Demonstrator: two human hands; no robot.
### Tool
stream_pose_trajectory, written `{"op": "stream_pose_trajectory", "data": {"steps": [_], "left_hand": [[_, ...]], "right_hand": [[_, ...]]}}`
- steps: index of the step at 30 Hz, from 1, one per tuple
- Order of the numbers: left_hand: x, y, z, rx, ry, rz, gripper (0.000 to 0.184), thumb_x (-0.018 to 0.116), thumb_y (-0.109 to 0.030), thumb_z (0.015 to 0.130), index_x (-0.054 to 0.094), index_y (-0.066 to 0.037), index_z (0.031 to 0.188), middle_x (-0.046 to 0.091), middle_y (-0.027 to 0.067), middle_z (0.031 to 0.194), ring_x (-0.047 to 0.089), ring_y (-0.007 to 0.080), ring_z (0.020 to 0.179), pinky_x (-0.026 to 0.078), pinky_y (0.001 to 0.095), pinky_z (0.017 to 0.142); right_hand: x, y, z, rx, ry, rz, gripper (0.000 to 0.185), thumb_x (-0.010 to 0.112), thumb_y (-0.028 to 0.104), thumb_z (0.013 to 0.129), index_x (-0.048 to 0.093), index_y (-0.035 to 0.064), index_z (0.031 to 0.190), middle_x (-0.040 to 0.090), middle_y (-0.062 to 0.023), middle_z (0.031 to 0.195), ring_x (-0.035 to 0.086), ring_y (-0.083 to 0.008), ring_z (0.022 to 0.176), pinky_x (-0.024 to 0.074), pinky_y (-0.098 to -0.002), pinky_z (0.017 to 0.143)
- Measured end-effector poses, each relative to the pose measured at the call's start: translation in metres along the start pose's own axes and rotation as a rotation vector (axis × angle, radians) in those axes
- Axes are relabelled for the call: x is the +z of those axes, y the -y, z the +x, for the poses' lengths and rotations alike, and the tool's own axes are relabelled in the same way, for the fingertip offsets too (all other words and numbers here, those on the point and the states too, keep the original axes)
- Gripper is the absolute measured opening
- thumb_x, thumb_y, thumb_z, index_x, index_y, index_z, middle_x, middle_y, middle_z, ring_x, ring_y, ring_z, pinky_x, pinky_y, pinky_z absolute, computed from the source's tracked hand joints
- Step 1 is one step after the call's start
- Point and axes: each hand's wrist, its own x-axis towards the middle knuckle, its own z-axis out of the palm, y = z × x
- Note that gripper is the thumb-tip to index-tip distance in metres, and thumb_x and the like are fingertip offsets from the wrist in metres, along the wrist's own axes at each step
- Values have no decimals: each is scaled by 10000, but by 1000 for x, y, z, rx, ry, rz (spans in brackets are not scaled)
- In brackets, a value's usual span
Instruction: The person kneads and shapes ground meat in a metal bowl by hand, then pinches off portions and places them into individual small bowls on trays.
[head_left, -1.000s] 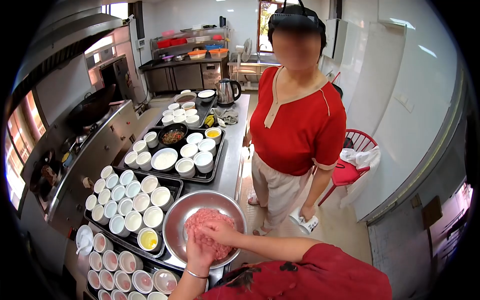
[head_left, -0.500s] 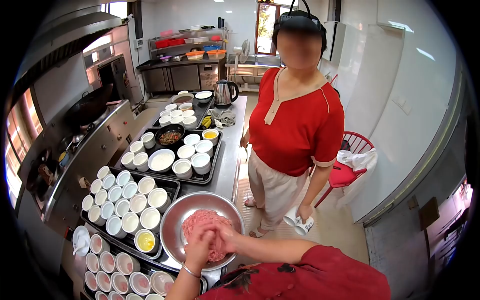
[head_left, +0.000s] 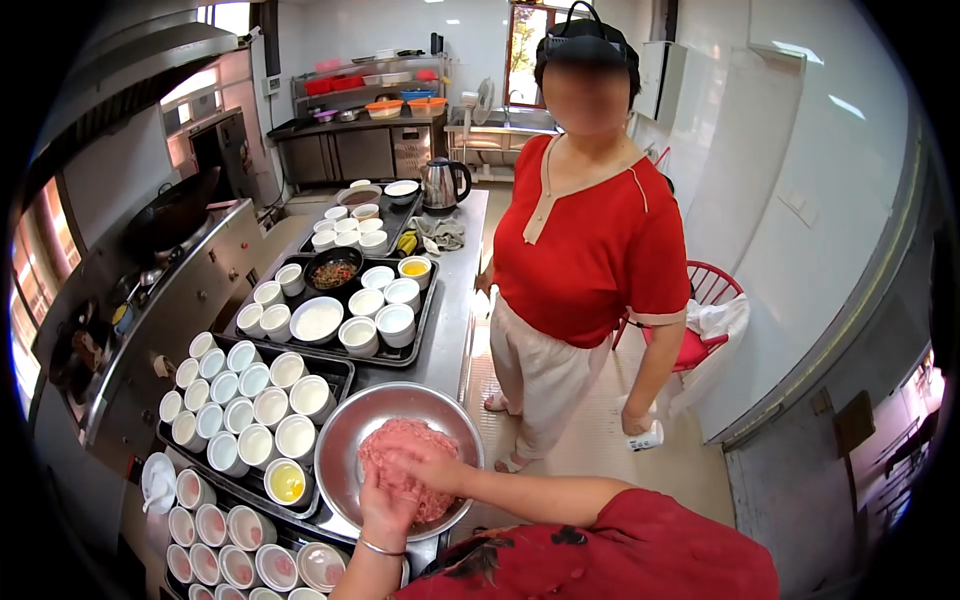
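A wide steel bowl (head_left: pixel 335 425) holds a mound of pink minced meat (head_left: pixel 440 440). My left hand (head_left: pixel 385 500), with a bracelet at its wrist, is cupped over the near part of the mound. Across it lies my right hand (head_left: pixel 430 468), its fingers bent over the left palm. A small portion of the meat seems pressed between the two palms, mostly hidden by the fingers. Left of the bowl, a white cup with raw egg (head_left: pixel 288 483) stands at the corner of a dark tray (head_left: pixel 340 375) full of white cups.
Cups with pink meat (head_left: pixel 250 527) fill a nearer tray. Farther back are a tray with a black bowl (head_left: pixel 333 270) of chopped food, and a kettle (head_left: pixel 441 186). A person in a red top (head_left: pixel 600 240) stands across the table, holding a white cup (head_left: pixel 645 437).
My hands have loosened from a tight clasp, the right now lying flatter across the left. The other person's lowered hand has shifted right with the white cup.
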Motion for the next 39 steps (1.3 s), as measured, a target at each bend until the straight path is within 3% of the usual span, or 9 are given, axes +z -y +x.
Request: {"op": "stream_pose_trajectory", "data": {"steps": [4,7,10,17,21,26,29,32,39], "left_hand": [[7,-10,6,82,1,5,254,404,-241,867,518,-65,1010,525,97,1033,502,207,966,374,360,863],[44,-23,-8,536,325,1316,318,474,-87,795,467,-21,1106,436,99,1139,437,188,1036,348,314,888],[25,-10,3,397,80,763,290,468,-148,814,472,-33,1080,451,92,1111,450,200,1006,349,338,888],[34,-14,-15,-217,-149,-152,382,353,-407,867,487,-86,1025,520,83,1027,492,220,949,403,352,816],[16,-3,-10,99,158,17,388,327,-407,873,486,-93,1037,517,78,1046,504,213,944,413,343,787],[-27,-4,19,10,174,-10,274,389,-241,873,478,-56,1055,500,76,1062,478,204,992,378,331,858],[35,-25,-10,343,229,1190,270,412,-129,847,449,-23,1092,470,84,1080,436,186,1024,338,294,894],[35,-19,-8,449,53,901,277,424,-83,825,459,-4,1088,441,89,1098,397,170,1050,308,275,909],[39,-16,-15,-133,-139,-166,344,360,-373,874,506,-64,913,555,55,841,518,180,750,423,327,713]], "right_hand": [[-12,-21,-2,564,165,1096,293,418,329,864,546,88,972,566,-39,967,520,-181,929,420,-343,811],[-10,38,-9,1004,55,1257,285,404,353,867,544,130,977,577,-21,899,546,-152,806,456,-325,742],[-10,44,-5,1056,83,1143,285,436,365,851,543,134,978,583,-7,835,545,-138,694,468,-288,674],[-4,33,5,-41,247,-247,261,488,278,823,572,50,917,587,-45,844,559,-167,745,453,-277,668],[4,27,2,-349,251,-275,256,479,238,824,555,11,914,576,-76,910,549,-181,829,436,-290,737],[-2,11,2,581,76,959,238,437,246,849,533,69,976,563,-75,975,538,-204,874,419,-342,789],[-6,36,-8,904,163,1334,262,422,281,862,534,71,973,571,-64,938,541,-177,861,436,-318,745],[-4,22,-5,1126,190,1228,262,427,289,863,538,74,964,579,-53,868,550,-149,775,453,-288,663],[5,12,1,-43,231,60,206,466,217,850,555,47,928,545,-22,782,509,-96,658,411,-188,576]]}}
